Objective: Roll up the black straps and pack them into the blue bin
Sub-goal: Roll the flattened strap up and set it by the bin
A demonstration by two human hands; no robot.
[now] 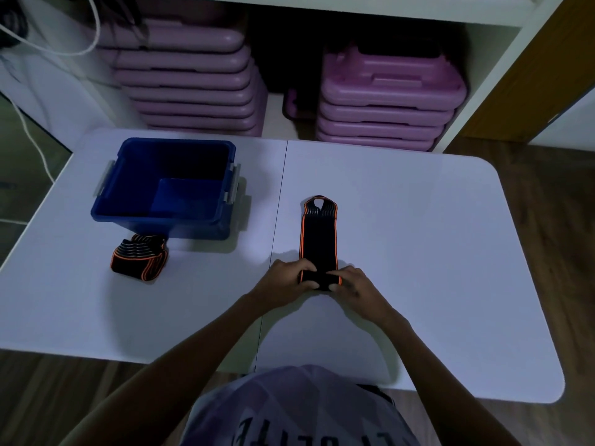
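A black strap with orange edges (318, 238) lies flat on the white table (418, 236), running away from me, its looped end at the far side. Its near end is curled into a small roll. My left hand (286, 276) and my right hand (352, 281) both grip that roll, one at each side. A second black strap (140, 260) lies bunched in a loose pile near the table's left, just in front of the blue bin (128, 162). The bin stands open at the far left of the table, and I see nothing inside it.
Behind the table, two stacks of purple plastic cases (383, 101) sit under a white shelf. White cables (38, 146) hang at the far left. Wooden floor shows to the right and below the table's front edge.
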